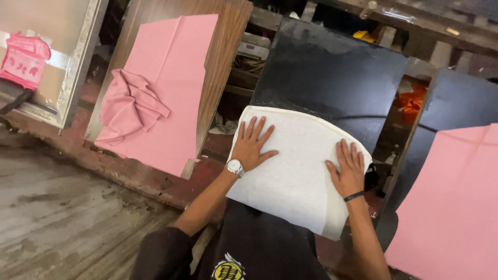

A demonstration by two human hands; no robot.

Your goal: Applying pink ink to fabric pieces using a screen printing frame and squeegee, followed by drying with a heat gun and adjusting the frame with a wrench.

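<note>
A white fabric piece (295, 171) lies flat over the near end of a black board (332, 72). My left hand (252, 144) presses on its left side with fingers spread, a silver watch on the wrist. On the cloth's right edge rests my right hand (346, 168), flat, fingers apart, a dark band on the wrist. Neither hand holds anything.
A wooden board (223, 62) at left carries a flat pink fabric sheet (176, 88) with a crumpled pink cloth (129, 106) on it. Another pink sheet (456, 202) lies on a second black board (456, 103) at right. A framed screen (52, 57) stands far left.
</note>
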